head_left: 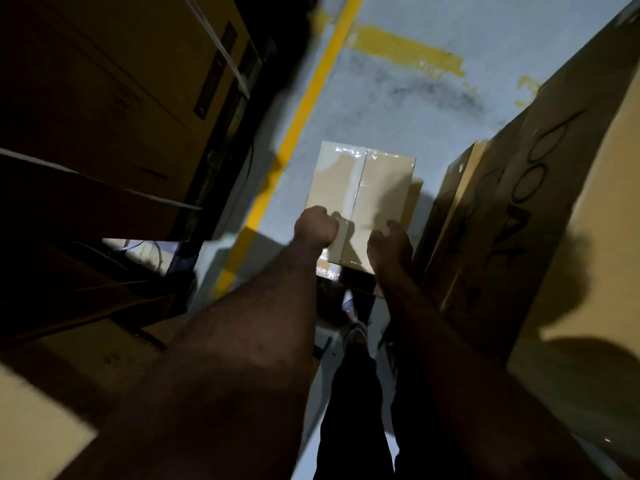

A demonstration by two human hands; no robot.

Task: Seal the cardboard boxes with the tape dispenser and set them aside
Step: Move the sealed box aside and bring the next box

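Above the grey floor (398,81), left hand (315,226) and right hand (389,242) hold the taped box (374,188), each grip's fingertips partly hidden.

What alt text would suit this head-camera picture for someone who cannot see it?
The left hand and right hand hold the near end of a taped cardboard box above a grey floor with a yellow line, between large cartons.
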